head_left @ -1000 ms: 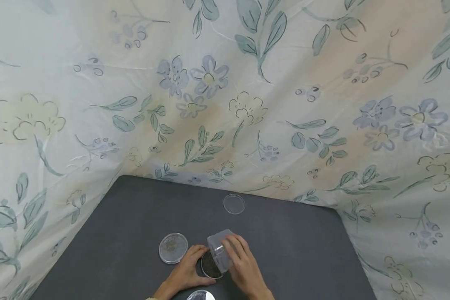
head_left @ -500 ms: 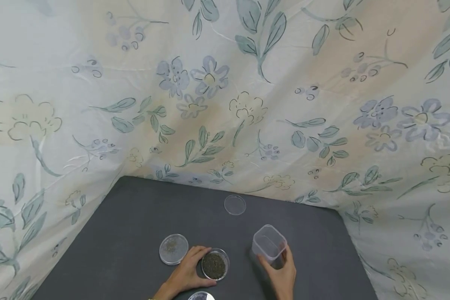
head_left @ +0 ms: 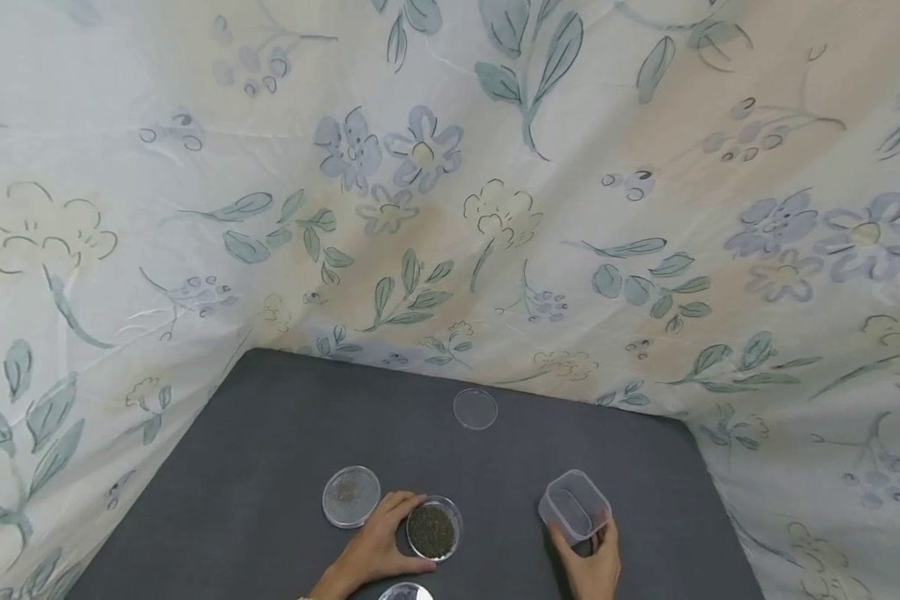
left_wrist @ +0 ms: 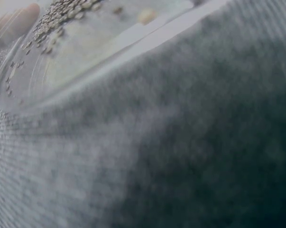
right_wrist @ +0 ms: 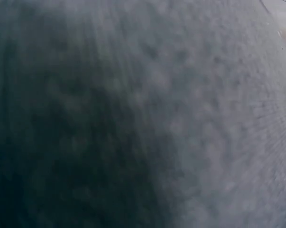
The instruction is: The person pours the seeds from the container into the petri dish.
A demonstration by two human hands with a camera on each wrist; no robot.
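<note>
My left hand (head_left: 378,537) holds a round clear petri dish (head_left: 435,529) by its side, thumb and fingers curved about the rim. Dark brownish-green grains fill much of that dish. In the left wrist view small flat grains (left_wrist: 62,19) lie inside a clear rim. Off to the right, my right hand (head_left: 591,565) grips a clear plastic container (head_left: 574,505) with rounded corners, thumb on the near left side and fingers on the right. Its opening faces up and its inside looks bare. The right wrist view has only blurred dark surface.
Left of the held dish lies another clear dish (head_left: 351,497) with a few pale bits. A clear round lid (head_left: 476,409) lies near the back edge. One more round dish (head_left: 407,591) shows at the bottom edge. Floral cloth (head_left: 420,208) hangs around the dark table (head_left: 285,433).
The container was tipped over the dish; my right hand has turned it upright and carried it to the right. The dish's grains now show fully. My left hand stays at the dish.
</note>
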